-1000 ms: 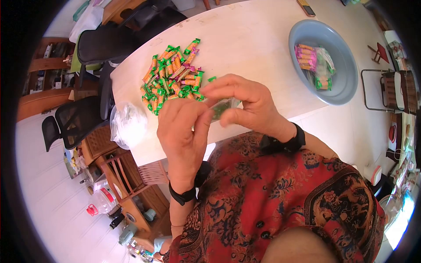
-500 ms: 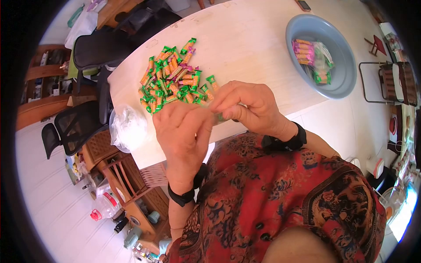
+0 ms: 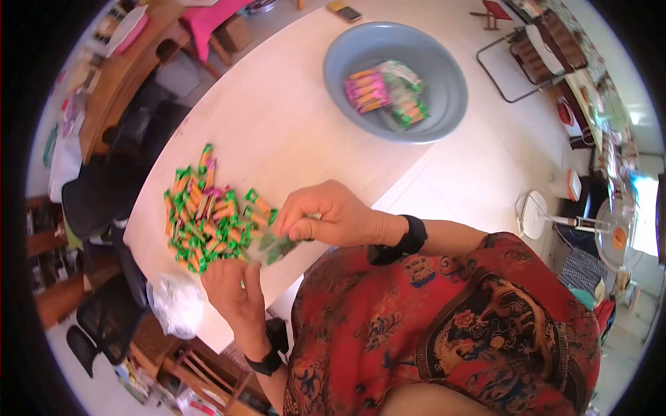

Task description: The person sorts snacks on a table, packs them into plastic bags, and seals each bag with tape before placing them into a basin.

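A heap of small wrapped snack sticks [image 3: 201, 225], with orange-yellow middles and green or purple ends, lies on the pale table [image 3: 277, 125]. My right hand [image 3: 329, 215] pinches a clear plastic bag [image 3: 274, 248] with some green showing in it, just right of the heap. At the heap's near edge is my left hand [image 3: 236, 295], back up and thumb apart; its fingertips are hidden, so its grip cannot be made out. One loose snack stick [image 3: 260, 202] lies between the heap and my right hand.
A blue-grey basin [image 3: 333, 83] at the far side holds bagged snack sticks [image 3: 366, 90], purple and green. Crumpled clear plastic bags [image 3: 173, 305] rest at the table's left corner. A phone [image 3: 345, 11] lies at the far edge. Chairs [image 3: 114, 326] stand to the left.
The view has swung right, shifting the table's contents left. My hands, close together before, are now apart: the left at the heap, the right still on the plastic bag.
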Motion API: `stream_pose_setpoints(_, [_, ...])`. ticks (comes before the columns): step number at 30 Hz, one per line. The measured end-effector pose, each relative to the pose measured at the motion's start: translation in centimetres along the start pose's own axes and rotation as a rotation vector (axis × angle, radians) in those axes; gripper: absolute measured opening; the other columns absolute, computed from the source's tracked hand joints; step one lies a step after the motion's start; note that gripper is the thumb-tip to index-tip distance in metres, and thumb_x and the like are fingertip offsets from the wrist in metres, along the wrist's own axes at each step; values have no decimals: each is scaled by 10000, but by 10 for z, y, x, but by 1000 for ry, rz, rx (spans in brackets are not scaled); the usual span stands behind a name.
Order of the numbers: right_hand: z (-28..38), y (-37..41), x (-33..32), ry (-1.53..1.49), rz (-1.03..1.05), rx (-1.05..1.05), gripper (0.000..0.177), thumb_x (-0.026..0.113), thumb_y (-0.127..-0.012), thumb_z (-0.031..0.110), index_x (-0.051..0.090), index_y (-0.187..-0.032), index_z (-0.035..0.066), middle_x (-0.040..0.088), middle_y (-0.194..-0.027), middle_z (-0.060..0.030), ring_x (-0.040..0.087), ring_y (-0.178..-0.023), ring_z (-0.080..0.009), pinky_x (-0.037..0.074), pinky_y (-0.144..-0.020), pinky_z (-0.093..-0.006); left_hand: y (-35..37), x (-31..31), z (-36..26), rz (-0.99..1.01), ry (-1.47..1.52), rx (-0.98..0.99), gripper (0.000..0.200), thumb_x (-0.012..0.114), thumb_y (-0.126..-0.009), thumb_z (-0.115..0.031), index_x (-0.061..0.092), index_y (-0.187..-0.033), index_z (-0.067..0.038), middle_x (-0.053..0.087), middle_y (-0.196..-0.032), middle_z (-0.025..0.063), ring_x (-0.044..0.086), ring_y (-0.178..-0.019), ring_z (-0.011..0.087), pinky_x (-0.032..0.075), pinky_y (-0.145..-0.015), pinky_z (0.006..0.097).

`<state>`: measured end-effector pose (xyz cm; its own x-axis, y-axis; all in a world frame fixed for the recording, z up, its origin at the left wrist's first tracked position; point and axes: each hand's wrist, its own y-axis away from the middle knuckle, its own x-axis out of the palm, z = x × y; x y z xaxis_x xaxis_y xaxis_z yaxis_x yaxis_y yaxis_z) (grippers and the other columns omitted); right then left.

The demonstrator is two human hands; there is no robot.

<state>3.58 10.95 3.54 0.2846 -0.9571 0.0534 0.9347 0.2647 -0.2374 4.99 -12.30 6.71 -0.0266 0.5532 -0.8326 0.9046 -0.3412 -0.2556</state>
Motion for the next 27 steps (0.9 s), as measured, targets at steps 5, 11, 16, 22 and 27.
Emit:
stream_pose_setpoints(5, [3, 19, -25, 33, 21, 1, 163, 682, -901, 179, 640, -854, 28, 719, -931, -90, 693, -914, -189, 529, -771, -302, -3, 22, 0, 44, -1, 48, 289, 762, -745, -147, 494, -686, -57, 460, -687, 107, 462, -694, 316, 350, -663, 407])
stream_pose_setpoints(11, [33, 32, -65, 42, 14, 176, 119, 663, -905, 131, 643, -884, 16, 730, -963, -100, 685, -935, -163, 524, -804, -296, -17, 49, -19, 31, 106, 152, 437, 731, -809, -353, 465, -627, -58, 422, -626, 111, 442, -617, 316, 334, -588, 405])
stream_pose_setpoints(16, [56, 25, -148, 53, -334, 197, 69, 616, -933, 94, 657, -925, 39, 664, -877, 3, 587, -829, -70, 482, -781, -241, -7, 77, -3, 3, 78, 62, 459, 711, -833, -359, 458, -613, -45, 434, -607, 133, 464, -597, 324, 341, -564, 424])
stream_pose_setpoints(22, [6, -11, -271, 321, -470, 184, 147, 614, -940, 129, 700, -967, 12, 685, -893, 1, 586, -836, -47, 488, -767, -226, 45, 108, 34, 151, 250, -411, 360, 680, -857, -249, 506, -658, -4, 497, -636, 180, 501, -579, 358, 371, -538, 437])
stream_pose_setpoints(27, [-38, -38, -317, 696, -299, 256, 183, 625, -935, 149, 712, -1006, 5, 708, -933, -26, 606, -872, -67, 489, -810, -229, 91, 121, 41, 165, 187, -611, 333, 660, -860, -267, 542, -673, -17, 535, -660, 177, 536, -623, 370, 415, -573, 441])
